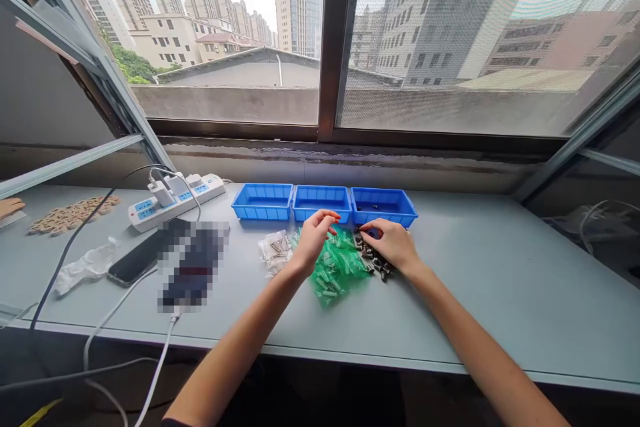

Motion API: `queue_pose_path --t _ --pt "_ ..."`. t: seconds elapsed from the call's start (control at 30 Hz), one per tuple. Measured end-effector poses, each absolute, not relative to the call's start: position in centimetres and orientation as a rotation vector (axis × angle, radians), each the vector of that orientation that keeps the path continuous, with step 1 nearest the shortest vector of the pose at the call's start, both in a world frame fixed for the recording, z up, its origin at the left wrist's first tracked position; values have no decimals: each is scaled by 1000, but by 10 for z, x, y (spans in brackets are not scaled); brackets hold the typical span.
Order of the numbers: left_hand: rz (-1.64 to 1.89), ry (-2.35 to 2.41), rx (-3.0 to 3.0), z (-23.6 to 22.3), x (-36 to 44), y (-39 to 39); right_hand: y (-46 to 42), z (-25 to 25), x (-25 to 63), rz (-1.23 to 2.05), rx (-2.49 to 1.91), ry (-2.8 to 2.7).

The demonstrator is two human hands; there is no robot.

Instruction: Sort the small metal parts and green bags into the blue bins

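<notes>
Over the green plastic bag (333, 273), which has small pale pieces in it, hovers my left hand (316, 237). Its fingers are loosely bent and apart, with nothing visible in them. My right hand (393, 241) reaches down at the pile of dark metal screws (373, 257) beside the bag. Thumb and forefinger pinch at a small dark screw on the pile's far edge; the hand covers part of the pile. Behind the hands stand the left blue bin (263, 217), the middle blue bin (310, 215) and the right blue bin (383, 219). A few small dark pieces lie in the right one.
A clear bag of small parts (276, 250) lies left of the green bag. Farther left are a white power strip (177, 200), a dark phone (145, 257), a blurred-out object (193, 267), crumpled tissue (87, 267), wooden pieces (73, 215) and a white cable (163, 353). A window rises behind.
</notes>
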State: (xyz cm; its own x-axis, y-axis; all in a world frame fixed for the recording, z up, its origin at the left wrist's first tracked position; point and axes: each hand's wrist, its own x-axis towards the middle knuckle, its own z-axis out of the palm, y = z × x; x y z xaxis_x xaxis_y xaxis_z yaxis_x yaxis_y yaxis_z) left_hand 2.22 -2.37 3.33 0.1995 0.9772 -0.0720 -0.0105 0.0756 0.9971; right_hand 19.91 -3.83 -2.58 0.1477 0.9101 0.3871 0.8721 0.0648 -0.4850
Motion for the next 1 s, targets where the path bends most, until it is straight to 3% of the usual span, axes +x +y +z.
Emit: queue_pose_path --t 0.2,0.53,1.0 --pt "1010 1072 1335 28 24 -24 -37 -28 199 134 -1745 -1641" --pt "1026 1094 1750 21 28 -31 -41 -4 188 979 -1317 -1227" --pt "1106 1116 1809 26 27 -35 -49 9 175 1408 -1127 -876"
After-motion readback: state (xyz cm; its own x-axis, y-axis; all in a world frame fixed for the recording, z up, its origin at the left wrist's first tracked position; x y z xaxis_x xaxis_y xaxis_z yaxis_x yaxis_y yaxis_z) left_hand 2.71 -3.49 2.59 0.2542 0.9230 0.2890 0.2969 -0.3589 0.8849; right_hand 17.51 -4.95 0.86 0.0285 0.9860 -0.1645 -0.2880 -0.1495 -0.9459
